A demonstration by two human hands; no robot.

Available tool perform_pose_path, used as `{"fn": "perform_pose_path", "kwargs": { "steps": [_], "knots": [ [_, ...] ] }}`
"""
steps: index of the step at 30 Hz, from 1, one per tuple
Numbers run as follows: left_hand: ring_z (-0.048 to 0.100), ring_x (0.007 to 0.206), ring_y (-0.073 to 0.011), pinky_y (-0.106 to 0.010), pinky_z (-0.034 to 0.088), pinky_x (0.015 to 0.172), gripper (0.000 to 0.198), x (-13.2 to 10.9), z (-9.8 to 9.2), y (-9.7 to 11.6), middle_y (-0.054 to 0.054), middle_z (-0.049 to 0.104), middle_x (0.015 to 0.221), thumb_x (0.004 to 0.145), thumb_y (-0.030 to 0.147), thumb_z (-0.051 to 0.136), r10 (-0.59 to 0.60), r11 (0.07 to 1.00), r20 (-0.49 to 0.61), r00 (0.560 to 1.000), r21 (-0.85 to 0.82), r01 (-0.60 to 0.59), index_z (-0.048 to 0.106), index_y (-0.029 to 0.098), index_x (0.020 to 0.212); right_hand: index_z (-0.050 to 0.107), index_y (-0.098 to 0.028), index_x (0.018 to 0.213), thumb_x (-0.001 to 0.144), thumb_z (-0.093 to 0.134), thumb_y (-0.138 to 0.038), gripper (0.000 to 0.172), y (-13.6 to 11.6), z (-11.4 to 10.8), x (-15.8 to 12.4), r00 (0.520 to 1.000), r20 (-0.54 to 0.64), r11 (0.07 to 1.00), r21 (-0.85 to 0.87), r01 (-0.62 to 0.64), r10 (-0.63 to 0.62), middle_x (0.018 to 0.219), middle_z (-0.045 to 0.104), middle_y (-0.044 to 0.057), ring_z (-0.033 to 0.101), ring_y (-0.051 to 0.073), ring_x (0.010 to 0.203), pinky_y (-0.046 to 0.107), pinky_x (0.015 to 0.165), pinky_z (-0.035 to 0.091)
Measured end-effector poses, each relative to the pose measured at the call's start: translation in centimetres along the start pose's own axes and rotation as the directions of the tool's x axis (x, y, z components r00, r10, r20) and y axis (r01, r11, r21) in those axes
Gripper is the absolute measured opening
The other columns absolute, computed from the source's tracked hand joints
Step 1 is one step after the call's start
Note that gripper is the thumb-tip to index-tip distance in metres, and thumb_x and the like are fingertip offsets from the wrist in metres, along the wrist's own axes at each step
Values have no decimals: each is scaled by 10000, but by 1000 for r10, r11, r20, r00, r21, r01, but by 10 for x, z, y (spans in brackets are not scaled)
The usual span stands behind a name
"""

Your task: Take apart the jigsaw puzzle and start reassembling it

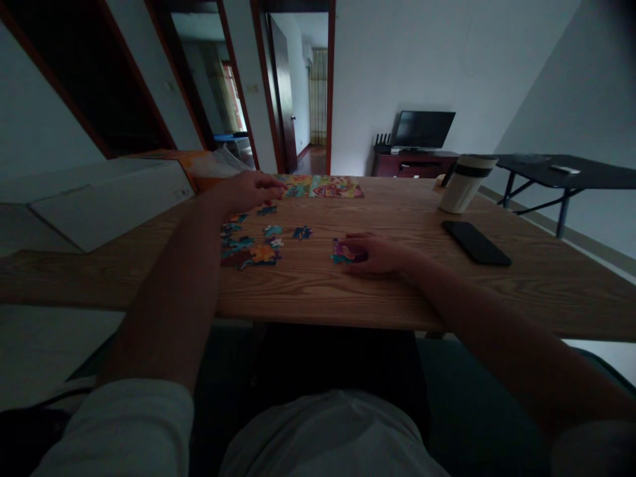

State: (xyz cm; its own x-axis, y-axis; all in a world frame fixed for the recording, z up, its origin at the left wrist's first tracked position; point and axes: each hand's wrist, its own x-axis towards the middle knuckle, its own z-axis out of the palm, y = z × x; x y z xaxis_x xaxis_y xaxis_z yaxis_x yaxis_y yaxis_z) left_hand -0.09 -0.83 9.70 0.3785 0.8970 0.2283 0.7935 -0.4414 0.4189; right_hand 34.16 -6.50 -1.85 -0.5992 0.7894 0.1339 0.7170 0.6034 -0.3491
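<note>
My left hand (253,190) is raised over the far side of the loose pieces, close to a colourful printed picture sheet (322,187). Its fingers are loosely bent and apart, with nothing visible in them. My right hand (375,253) rests low on the table, with its fingers and thumb around a small purple and teal puzzle section (342,252), partly covered by the hand. Between the hands lies a single dark blue puzzle piece (302,232). Several jigsaw pieces (263,253) in teal, orange and brown are heaped left of it, some hidden behind my left forearm.
On the wooden table (308,291), a white box (114,199) stands at the left, beside an orange package (199,165) with clear plastic. A black phone (476,243) and a pale tumbler (464,185) with a dark band are at the right. Beyond is a black folding table (591,171).
</note>
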Motion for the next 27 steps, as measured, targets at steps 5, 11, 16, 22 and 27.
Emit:
{"fn": "perform_pose_path", "kwargs": {
  "steps": [5,11,16,22,27],
  "knots": [
    [671,1075,-247,-354,496,980,527,2,40,-23,-128,707,1272,941,454,558,-86,992,31,996,93,83,646,151,1362,593,-240,1446,820,747,-571,724,4,-1,2,1000,30,998,56,7,-9,1434,621,121,600,310,1263,425,1080,448],
    [556,1327,-298,-379,418,1090,701,12,94,-8,-136,542,1526,880,511,624,-9,960,321,947,267,-82,506,237,1515,620,-246,1413,802,773,-498,678,13,-18,-4,993,113,992,111,-53,41,1287,716,81,677,284,1070,388,942,507],
    [622,1218,-266,-341,454,1020,630,14,99,-9,-129,625,1435,892,434,600,42,963,315,948,240,-122,544,212,1479,653,-273,1373,794,779,-488,630,15,-23,-7,988,140,991,108,-75,60,1289,719,65,673,291,1083,387,938,505],
    [686,1000,-240,-321,499,888,698,12,108,2,-112,737,1192,837,382,652,47,971,262,964,216,-106,528,190,1497,657,-289,1357,813,767,-450,578,17,-21,-3,989,146,987,147,-58,36,1269,731,46,681,280,1087,385,948,510],
    [633,1183,-262,-330,459,1004,593,12,117,6,-130,678,1343,846,413,646,121,966,220,968,197,-166,635,180,1392,657,-290,1360,811,776,-427,579,19,-20,-4,991,133,986,156,-54,33,1289,726,41,680,280,1105,383,975,502]
  ]
}}
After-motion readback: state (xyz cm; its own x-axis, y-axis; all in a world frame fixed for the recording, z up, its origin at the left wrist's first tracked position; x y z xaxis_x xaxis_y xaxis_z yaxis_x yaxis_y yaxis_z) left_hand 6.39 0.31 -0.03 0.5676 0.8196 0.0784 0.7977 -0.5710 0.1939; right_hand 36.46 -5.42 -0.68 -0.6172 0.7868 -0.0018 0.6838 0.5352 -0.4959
